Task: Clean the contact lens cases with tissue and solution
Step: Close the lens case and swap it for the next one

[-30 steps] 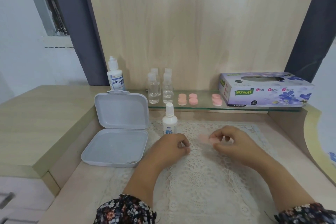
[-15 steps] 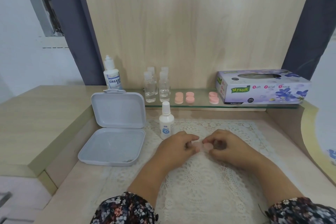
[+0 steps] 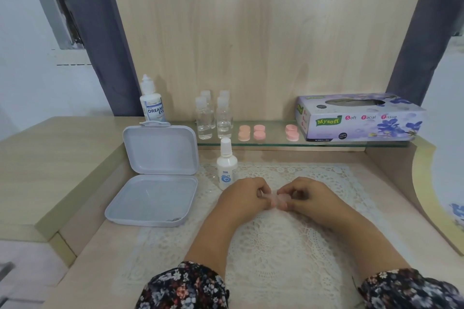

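Open white plastic box [image 3: 153, 198] sits at the left of the desk [image 3: 82, 253], lid up, beside the lace mat [image 3: 276, 246]. Behind it, a labelled solution bottle [image 3: 152, 105] stands at the left end of the glass shelf [image 3: 276, 144]. Small white dropper bottle [image 3: 226, 165] upright on the mat's far left corner, just beyond the left hand.

Left hand [image 3: 244, 197] and right hand [image 3: 310, 195] meet over the mat, fingers of both curled, each pinching one end of a small pale pink contact lens case [image 3: 275, 199]. The case is held just above the mat, mostly covered by fingertips; it looks translucent, and whether its caps are on I cannot tell.

Further along the shelf: four clear bottles [image 3: 213, 118], then pink lens cases [image 3: 251, 132], another pink pair [image 3: 292, 132], and the tissue box [image 3: 359, 118] at the right end, well apart from the hands.

Step, as judged: opening or readying one case, early in the job; no tissue is drawn and no solution bottle is in hand. Next move likely calls for freeing one hand to reach right for a tissue or left for the dropper bottle, with the other keeping the small, slippery-looking case steady.
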Available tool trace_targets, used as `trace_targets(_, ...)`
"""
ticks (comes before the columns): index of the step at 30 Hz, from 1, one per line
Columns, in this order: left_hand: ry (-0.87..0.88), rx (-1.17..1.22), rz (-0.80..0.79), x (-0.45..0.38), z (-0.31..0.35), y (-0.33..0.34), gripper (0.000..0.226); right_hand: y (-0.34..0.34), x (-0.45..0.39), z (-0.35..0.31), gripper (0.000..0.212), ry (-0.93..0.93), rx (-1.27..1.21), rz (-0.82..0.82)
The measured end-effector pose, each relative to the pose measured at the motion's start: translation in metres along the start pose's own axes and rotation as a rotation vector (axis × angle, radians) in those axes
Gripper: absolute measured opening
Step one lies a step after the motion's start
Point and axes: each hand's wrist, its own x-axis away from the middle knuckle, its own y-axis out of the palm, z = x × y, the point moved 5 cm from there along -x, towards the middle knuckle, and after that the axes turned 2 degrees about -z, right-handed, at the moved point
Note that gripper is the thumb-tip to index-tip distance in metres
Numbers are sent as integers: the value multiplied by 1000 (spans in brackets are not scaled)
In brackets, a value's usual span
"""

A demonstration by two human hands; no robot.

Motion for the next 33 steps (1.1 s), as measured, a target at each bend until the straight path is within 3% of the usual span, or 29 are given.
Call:
trace_targets(6, -7, -26, 6, 3, 2, 1, 33, 0, 1, 0, 15, -19, 29, -14)
trace_targets(11, 64, 131, -71, 6, -3, -1, 45, 0, 1, 1, 17, -24, 4, -27)
trace_targets(15, 147, 21, -79, 7, -2, -1, 32, -1, 1, 1, 17, -32, 2, -29)
trace_targets(20, 111, 43, -24, 5, -4, 0, 18, 0, 2, 0, 18, -35, 1, -32)
trace_targets(26, 124, 158, -43, 6, -7, 1, 42, 0, 1, 3, 17, -25, -8, -24)
trace_targets(33, 168, 177, -26, 6, -3, 5, 38, 0, 1, 4, 17, -22, -38, -21)
